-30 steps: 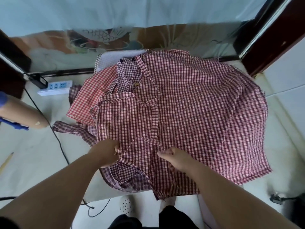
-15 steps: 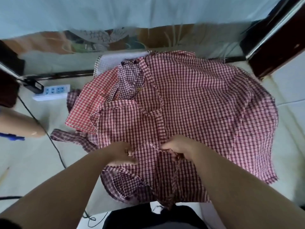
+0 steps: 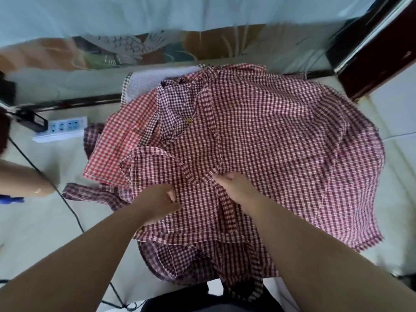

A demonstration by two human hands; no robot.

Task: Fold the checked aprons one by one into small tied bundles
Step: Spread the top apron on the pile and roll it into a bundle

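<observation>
**Item:** top apron (image 3: 281,143), dark-red check, uppermost on a heap of aprons. What carries the heap is hidden under the cloth.

**Position:** straight ahead of me and spread open. The near hem hangs towards my legs, and the bulk reaches away and to my right.

**Hands:** both are on the near middle of the top apron, close together but apart.
- My left hand (image 3: 161,200) has its fingers curled into the cloth, pinching a gather.
- My right hand (image 3: 235,188) is knuckles-up, fingertips tucked down where a strap meets the body. It appears to pinch there, though the fingertips are hidden.

**Axis:** the strap (image 3: 211,122) runs from my right hand away towards the far edge, close to my line of sight. I judge that it marks the apron's long axis, so a fold would go across it, side over side.

**Nearer hand:** the wide loose side lies right of the strap, nearest my right hand. The shorter side, lying over a red apron (image 3: 117,140), is nearest my left.

**Also present:** socket strip (image 3: 60,129) and cable (image 3: 67,206) on the floor (image 3: 33,233), far left.
</observation>
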